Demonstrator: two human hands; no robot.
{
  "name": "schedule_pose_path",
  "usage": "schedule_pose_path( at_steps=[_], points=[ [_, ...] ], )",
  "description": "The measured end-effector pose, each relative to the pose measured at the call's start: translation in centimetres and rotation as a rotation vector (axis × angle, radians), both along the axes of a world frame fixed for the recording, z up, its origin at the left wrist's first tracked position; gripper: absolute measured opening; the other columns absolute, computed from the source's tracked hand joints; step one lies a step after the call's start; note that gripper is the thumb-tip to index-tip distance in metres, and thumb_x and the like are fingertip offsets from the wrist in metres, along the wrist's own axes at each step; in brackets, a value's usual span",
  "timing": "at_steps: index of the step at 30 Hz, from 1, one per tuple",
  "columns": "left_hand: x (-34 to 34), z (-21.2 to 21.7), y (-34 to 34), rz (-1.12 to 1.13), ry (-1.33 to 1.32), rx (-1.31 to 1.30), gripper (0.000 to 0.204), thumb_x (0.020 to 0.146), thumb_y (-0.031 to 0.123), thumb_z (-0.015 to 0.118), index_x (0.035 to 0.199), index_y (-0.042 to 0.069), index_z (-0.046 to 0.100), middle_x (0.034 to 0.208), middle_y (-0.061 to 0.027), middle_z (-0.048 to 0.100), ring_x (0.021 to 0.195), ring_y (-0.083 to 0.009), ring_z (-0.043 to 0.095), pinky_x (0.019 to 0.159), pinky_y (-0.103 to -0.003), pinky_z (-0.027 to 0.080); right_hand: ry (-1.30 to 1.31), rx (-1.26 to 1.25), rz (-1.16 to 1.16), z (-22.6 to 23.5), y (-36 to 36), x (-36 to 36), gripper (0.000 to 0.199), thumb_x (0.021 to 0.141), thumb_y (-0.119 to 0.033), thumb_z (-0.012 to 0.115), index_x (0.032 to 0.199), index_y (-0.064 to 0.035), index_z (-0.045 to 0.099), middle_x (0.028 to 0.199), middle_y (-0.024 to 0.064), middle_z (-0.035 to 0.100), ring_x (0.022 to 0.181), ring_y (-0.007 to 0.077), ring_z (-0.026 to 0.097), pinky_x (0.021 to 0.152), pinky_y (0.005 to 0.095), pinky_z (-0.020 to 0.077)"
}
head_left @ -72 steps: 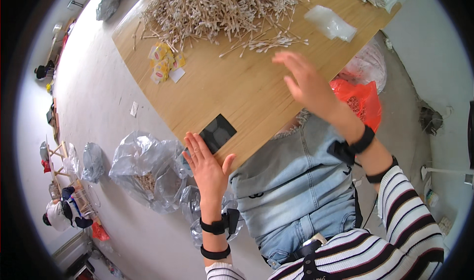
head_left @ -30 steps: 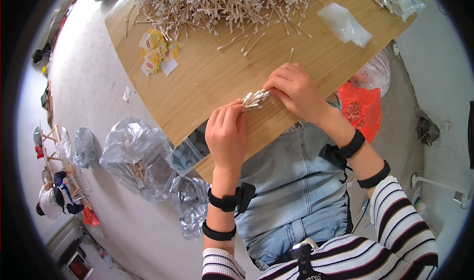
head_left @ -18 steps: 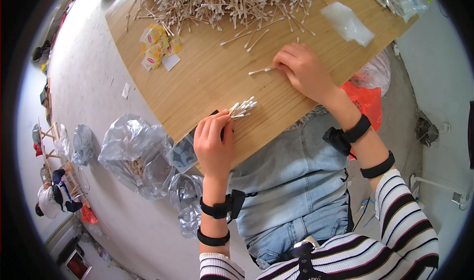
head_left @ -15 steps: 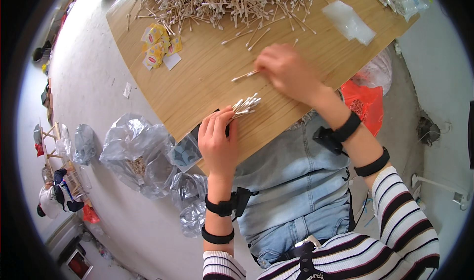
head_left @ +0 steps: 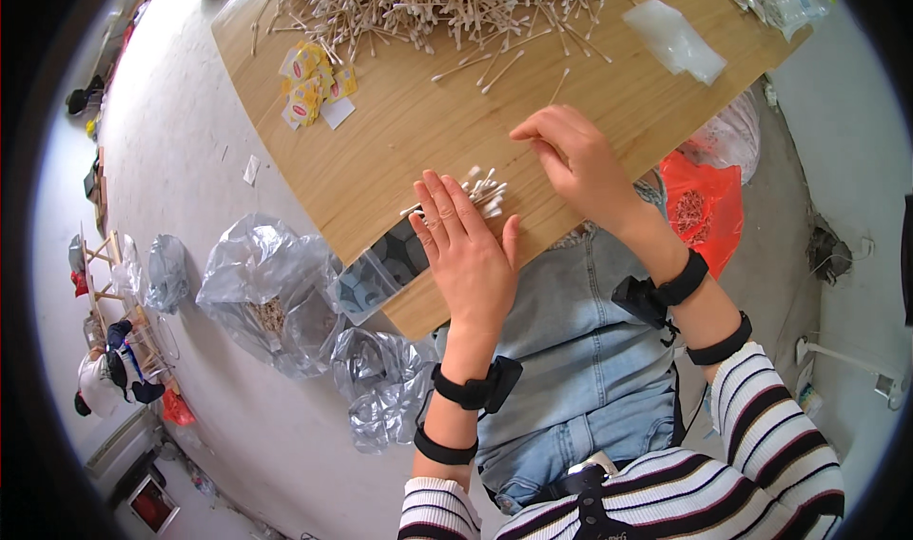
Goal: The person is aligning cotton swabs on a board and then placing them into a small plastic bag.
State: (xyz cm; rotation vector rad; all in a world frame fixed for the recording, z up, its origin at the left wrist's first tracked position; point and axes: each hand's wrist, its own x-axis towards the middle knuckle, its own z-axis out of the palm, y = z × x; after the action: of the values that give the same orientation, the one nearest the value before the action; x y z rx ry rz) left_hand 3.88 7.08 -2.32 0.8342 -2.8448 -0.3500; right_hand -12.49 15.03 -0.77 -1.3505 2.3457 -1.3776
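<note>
A small bundle of cotton swabs (head_left: 487,196) lies on the wooden table near its front edge, white tips showing. My left hand (head_left: 464,245) rests flat over it, fingers stretched out and covering part of the bundle. Beside that hand, at the table's corner, is a dark patterned piece (head_left: 401,253) next to a clear plastic box (head_left: 366,288). My right hand (head_left: 582,164) hovers to the right of the bundle, its index finger stretched and its thumb a little apart. Nothing shows between those fingers. A single loose swab (head_left: 559,85) lies just beyond it.
A large heap of cotton swabs (head_left: 437,2) covers the table's far side. Yellow-and-white labels (head_left: 306,98) lie at the left, clear plastic bags (head_left: 673,40) at the right. Below stand a grey plastic bag (head_left: 262,283) and a red bag (head_left: 704,212). A person (head_left: 98,378) is far left.
My left hand has moved right and flattened from curled fingers over the bundle, uncovering the dark piece. My right hand has come nearer, and the swab it held is no longer in its fingers.
</note>
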Motion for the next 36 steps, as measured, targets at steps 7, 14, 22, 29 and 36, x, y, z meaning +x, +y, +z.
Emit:
schedule_pose_path(
  at_steps=[7,14,22,29,36],
  points=[
    [0.2,-0.5,1.6,-0.007,-0.007,-0.007,0.089,0.095,0.054,0.049,0.148,-0.011,0.021,0.156,-0.0265,0.021,0.148,-0.0381,0.017,0.12,-0.049,0.013,-0.009,0.017,-0.011,-0.9,1.6,1.5,0.017,0.081,0.003,0.059,0.095,-0.0054,0.062,0.094,0.0089,0.064,0.091,0.0297,0.06,0.08,0.0402,0.0483],
    [0.8,0.2,1.4,-0.011,0.067,0.036,0.092,0.088,0.046,0.065,0.149,-0.008,0.022,0.147,-0.0226,0.035,0.141,-0.0369,0.029,0.119,-0.052,0.015,0.095,-0.003,0.023,-2.0,1.2,2.6,0.031,0.078,0.003,0.058,0.107,-0.0091,0.062,0.105,0.0052,0.064,0.105,0.0258,0.059,0.09,0.0391,0.0458],
    [1.9,0.9,1.1,0.041,0.104,0.071,0.096,0.086,0.046,0.069,0.149,-0.008,0.02,0.146,-0.0227,0.035,0.139,-0.0379,0.03,0.118,-0.052,0.015,0.18,-0.013,-0.006,-2.5,1.1,3.1,0.033,0.078,0.007,0.058,0.107,-0.0075,0.064,0.105,0.0065,0.066,0.104,0.0267,0.06,0.088,0.0389,0.0461],
    [-0.2,0.1,0.3,-0.015,-0.045,-0.04,0.096,0.092,0.061,0.05,0.148,-0.012,0.021,0.156,-0.0279,0.021,0.148,-0.0391,0.017,0.119,-0.049,0.016,0.265,0.022,-0.01,-2.5,1.1,3.0,0.035,0.074,0.001,0.06,0.108,-0.0084,0.062,0.108,0.0041,0.064,0.109,0.0232,0.058,0.094,0.0373,0.0455],
    [-2.9,-0.4,-4.1,-0.001,-0.018,-0.126,0.1,0.088,0.063,0.054,0.146,-0.013,0.025,0.154,-0.0271,0.027,0.147,-0.0359,0.021,0.12,-0.046,0.016,0.281,0.028,0.0,-2.3,0.9,3.0,0.034,0.074,0.0,0.061,0.107,-0.0087,0.061,0.107,0.0041,0.064,0.109,0.0227,0.058,0.092,0.037,0.0453]
  ],
)
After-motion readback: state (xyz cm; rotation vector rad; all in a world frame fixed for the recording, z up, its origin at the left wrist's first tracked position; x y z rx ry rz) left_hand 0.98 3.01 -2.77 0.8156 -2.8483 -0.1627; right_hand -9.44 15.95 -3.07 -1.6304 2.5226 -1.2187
